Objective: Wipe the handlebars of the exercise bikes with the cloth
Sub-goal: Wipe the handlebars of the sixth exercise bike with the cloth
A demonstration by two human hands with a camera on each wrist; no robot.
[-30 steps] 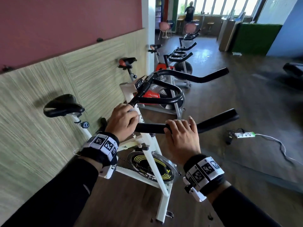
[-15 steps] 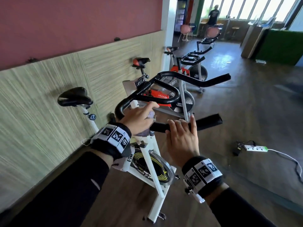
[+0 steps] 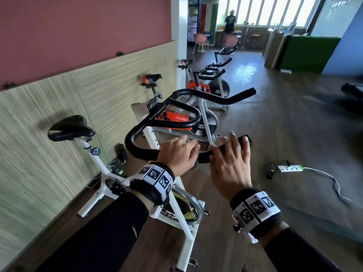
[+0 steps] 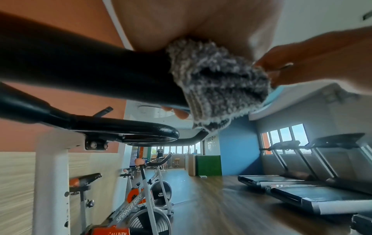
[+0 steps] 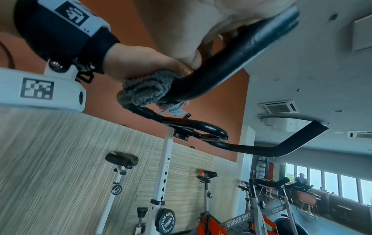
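A white exercise bike carries black handlebars point(image 3: 135, 138). My left hand point(image 3: 177, 154) grips the near bar, with a grey fluffy cloth point(image 4: 217, 82) wrapped round the bar under its palm. The cloth point(image 5: 149, 89) also shows bunched under that hand in the right wrist view. My right hand point(image 3: 229, 163) lies on the same bar just to the right, close to the left hand. Its fingers point(image 3: 233, 138) are straight and spread across the bar's end point(image 3: 245, 139), and its thumb touches the bar's side point(image 5: 231, 52).
An orange and grey spinner bike point(image 3: 196, 118) stands just behind, with more bikes beyond it. The panelled wall point(image 3: 49, 134) runs along the left. A power strip point(image 3: 290, 168) with a cable lies on the floor to the right. Treadmills point(image 4: 302, 190) stand further right. A person point(image 3: 229, 20) stands by the far windows.
My left hand has slid with the cloth along the near bar from the stem toward my right hand. My right hand's fingers have straightened out of their curl on the bar.
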